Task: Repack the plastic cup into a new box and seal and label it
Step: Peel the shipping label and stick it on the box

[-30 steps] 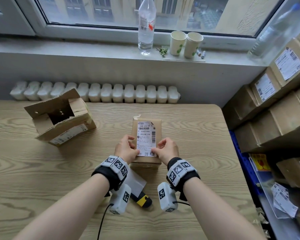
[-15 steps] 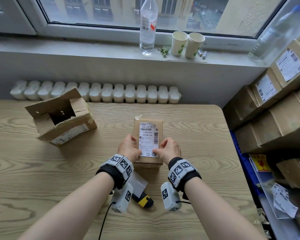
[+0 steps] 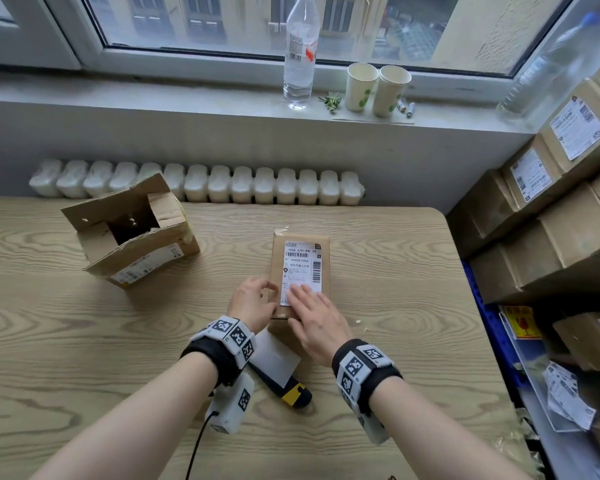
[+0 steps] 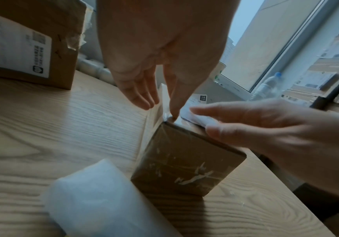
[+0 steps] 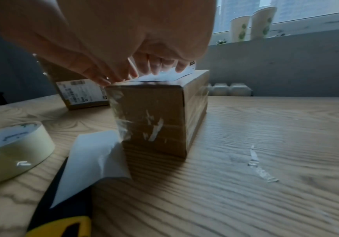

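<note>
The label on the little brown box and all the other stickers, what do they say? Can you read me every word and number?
"190A A161-BB 28": top line of the shipping label on the sealed box.
Smaller print and barcodes under it: too small to read.
Labels on the open old box and shelf boxes: blurred.
Bottle label and yellow sign: unreadable.
</note>
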Available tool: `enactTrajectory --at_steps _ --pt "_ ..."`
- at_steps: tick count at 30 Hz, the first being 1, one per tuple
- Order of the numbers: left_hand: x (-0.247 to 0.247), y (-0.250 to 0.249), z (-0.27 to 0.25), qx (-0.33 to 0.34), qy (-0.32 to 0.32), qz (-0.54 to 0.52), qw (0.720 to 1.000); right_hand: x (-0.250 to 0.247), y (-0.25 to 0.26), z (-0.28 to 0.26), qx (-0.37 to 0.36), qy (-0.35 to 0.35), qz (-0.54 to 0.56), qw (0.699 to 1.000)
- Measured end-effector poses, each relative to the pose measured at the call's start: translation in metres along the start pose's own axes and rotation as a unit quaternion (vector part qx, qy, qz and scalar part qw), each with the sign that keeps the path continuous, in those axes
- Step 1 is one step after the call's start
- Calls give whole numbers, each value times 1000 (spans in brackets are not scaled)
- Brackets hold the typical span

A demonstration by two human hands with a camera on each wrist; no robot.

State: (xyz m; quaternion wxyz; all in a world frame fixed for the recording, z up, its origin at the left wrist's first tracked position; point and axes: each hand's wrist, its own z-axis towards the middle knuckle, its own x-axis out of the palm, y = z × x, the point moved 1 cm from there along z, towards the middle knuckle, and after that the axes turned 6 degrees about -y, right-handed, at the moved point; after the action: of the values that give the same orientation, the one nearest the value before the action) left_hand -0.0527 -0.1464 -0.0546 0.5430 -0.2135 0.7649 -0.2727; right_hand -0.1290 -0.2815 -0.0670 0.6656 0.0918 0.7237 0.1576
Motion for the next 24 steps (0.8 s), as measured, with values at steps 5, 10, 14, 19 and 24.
enactTrajectory --at_steps 5,10,14,19,24 --pt "3 3 -6 15 27 -33 999 9 3 -3 -7 48 -40 998" --pt "5 9 -8 9 21 -31 999 1 -6 -19 52 94 -69 992" --pt "5 11 -10 49 7 14 999 -5 -22 -37 70 53 -59 994" --pt "11 10 -23 251 21 210 945 -5 -27 -40 73 13 -49 996" --pt "19 13 -21 261 98 297 913 -2 -26 -30 57 39 -63 996"
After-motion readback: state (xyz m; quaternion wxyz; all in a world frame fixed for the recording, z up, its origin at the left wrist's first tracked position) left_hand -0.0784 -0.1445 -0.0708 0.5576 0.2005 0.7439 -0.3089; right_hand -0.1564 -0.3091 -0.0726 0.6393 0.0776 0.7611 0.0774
